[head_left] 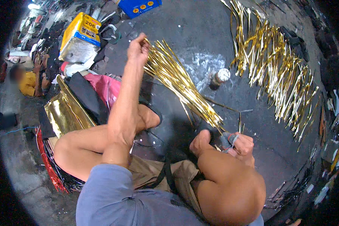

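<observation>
Long shiny gold strips (184, 84) lie in a loose bundle slanting across the floor before me. At their far left end my left hand (138, 51) is closed, pinching the tips of some strips. My right hand (242, 146) is curled shut just beyond the bundle's near right end, beside my bent knee. Grey wrapping (228, 141) goes round its fingers. What those fingers hold, if anything, is hidden. A small round container with a white top (223, 75) stands right of the bundle.
More gold strips (275, 71) spread at the far right. A yellow and blue package (81, 37), pink sheet (104, 88) and gold sheet (66, 109) lie left. Red strips (49, 164) sit by my knee. A blue box (139, 6) is at the back; another person (28, 83) sits far left.
</observation>
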